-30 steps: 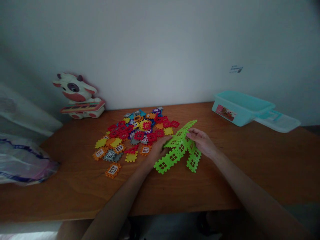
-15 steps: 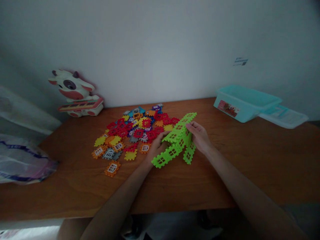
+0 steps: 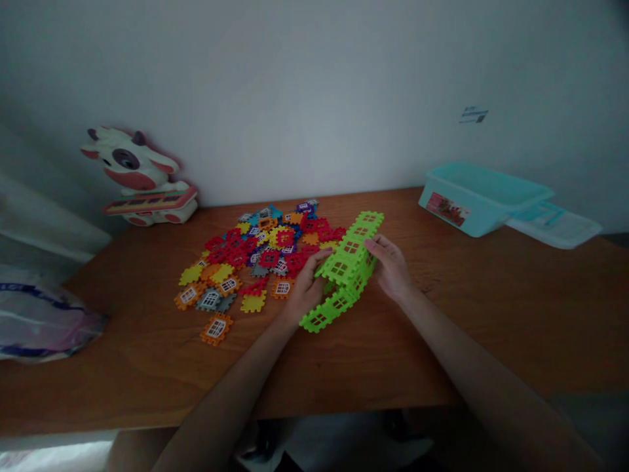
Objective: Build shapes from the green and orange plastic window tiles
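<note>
Between my hands is a lime-green structure of joined interlocking building tiles (image 3: 351,248) with window-shaped cutouts, tilted above the wooden table. My left hand (image 3: 308,285) is closed on its left side, thumb near the upper strip and the other fingers partly hidden behind the tiles. On the right edge, my right hand (image 3: 390,265) pinches it between thumb and fingers. A lower strip of the structure slants down toward me at the left. Just beyond my left hand lies a pile of loose tiles (image 3: 236,249) in red, yellow, orange, blue, purple and grey.
A cow-shaped toy keyboard (image 3: 147,180) stands at the back left. At the back right sits a turquoise plastic box (image 3: 479,203), its pale lid (image 3: 555,226) beside it. A clear plastic bag (image 3: 44,314) lies at the left on the wooden table (image 3: 373,367).
The green structure has turned so its upper strip faces me more fully, and the piece that hung down at its right no longer shows. Both hands keep their hold.
</note>
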